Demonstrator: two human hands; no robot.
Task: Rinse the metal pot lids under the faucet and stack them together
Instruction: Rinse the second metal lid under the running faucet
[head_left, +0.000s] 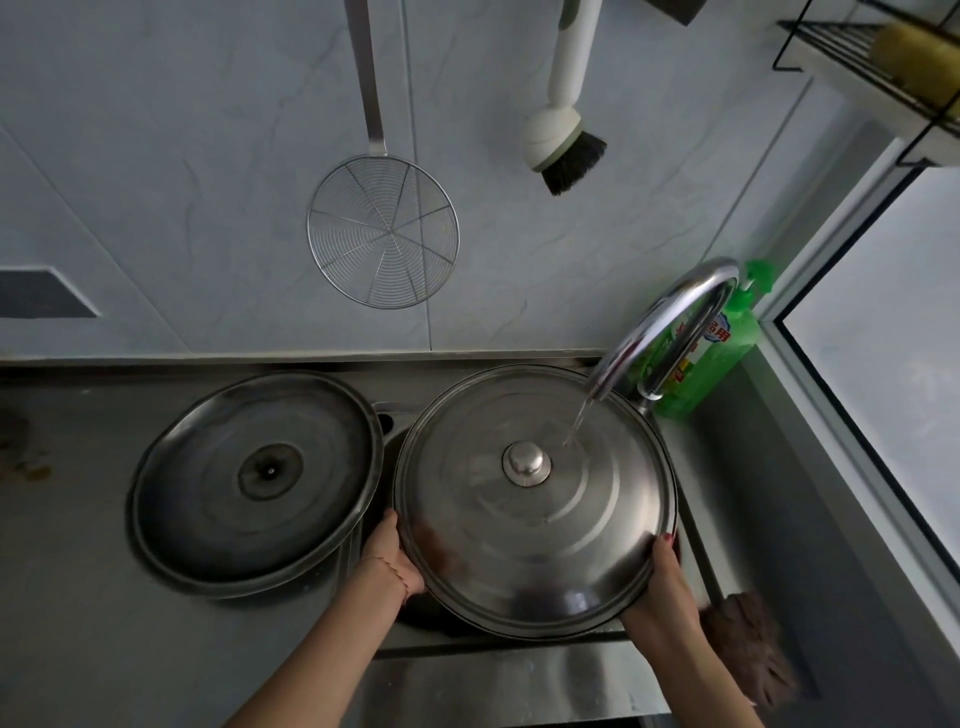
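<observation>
Nearest the camera, two bare forearms reach up from the bottom edge. The left hand (387, 558) grips the lower left rim of a large metal lid (535, 501), with a thin red string around its wrist. The right hand (662, 577) grasps the lower right rim, its thumb with a red-painted nail lying on top of the metal. Between them the lid is held knob-side up over the sink (519, 642), tilted a little toward the person. Just right of the right forearm, a brown fluffy cloth (748, 649) lies on the counter.

A thin stream of water (576, 423) falls from the curved faucet (670, 332) onto the upper right of the lid, beside its round knob (527, 462).

To the left, a second lid (254, 480) lies upside down on the steel counter (67, 571), its edge overlapping the left side of the sink and near the held lid.

Behind the faucet stands a green bottle of dish soap (727, 338). On the tiled wall above hang a wire skimmer (383, 231) and a white dish brush (563, 130) with dark bristles. A wire rack (852, 67) with a yellow sponge (917, 57) is at the upper right
</observation>
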